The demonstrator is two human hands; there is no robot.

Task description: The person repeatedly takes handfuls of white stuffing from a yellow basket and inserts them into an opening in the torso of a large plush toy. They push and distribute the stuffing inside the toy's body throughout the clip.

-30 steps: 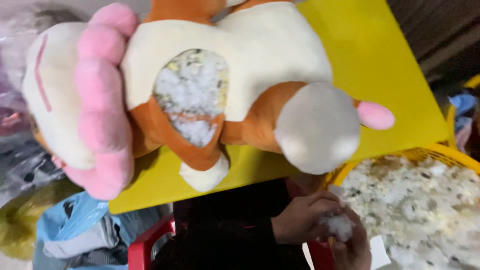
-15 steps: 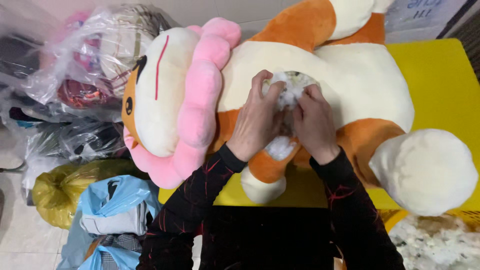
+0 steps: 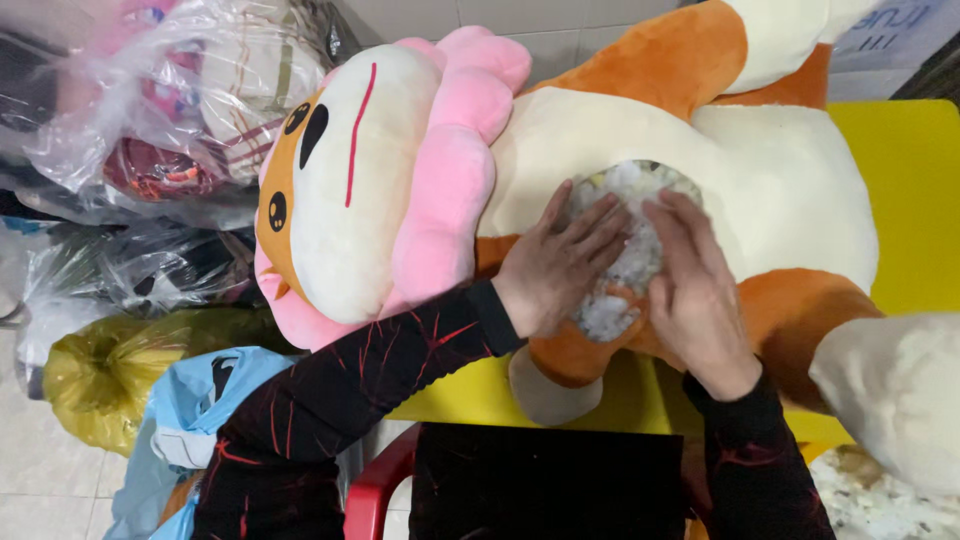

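A large plush lion (image 3: 760, 190) with an orange and cream body, cream face and pink mane lies on its side on a yellow table (image 3: 910, 200). An open seam in its belly shows white stuffing (image 3: 630, 235). My left hand (image 3: 555, 262) lies flat on the left side of that opening, fingers spread over the stuffing. My right hand (image 3: 695, 290) presses flat on the right side of it, fingers extended. Both arms wear black sleeves with red lines.
Clear plastic bags of soft toys (image 3: 150, 110) pile up at the left, with a yellow bag (image 3: 110, 370) and a blue bag (image 3: 200, 400) on the floor below. A red chair (image 3: 375, 495) edge shows under me. Loose white stuffing (image 3: 880, 500) lies at the bottom right.
A second ago my hands held a tuft of stuffing over the yellow basket. They then brought it to the belly opening and now lie flat, pressing it in. The view has shifted left.
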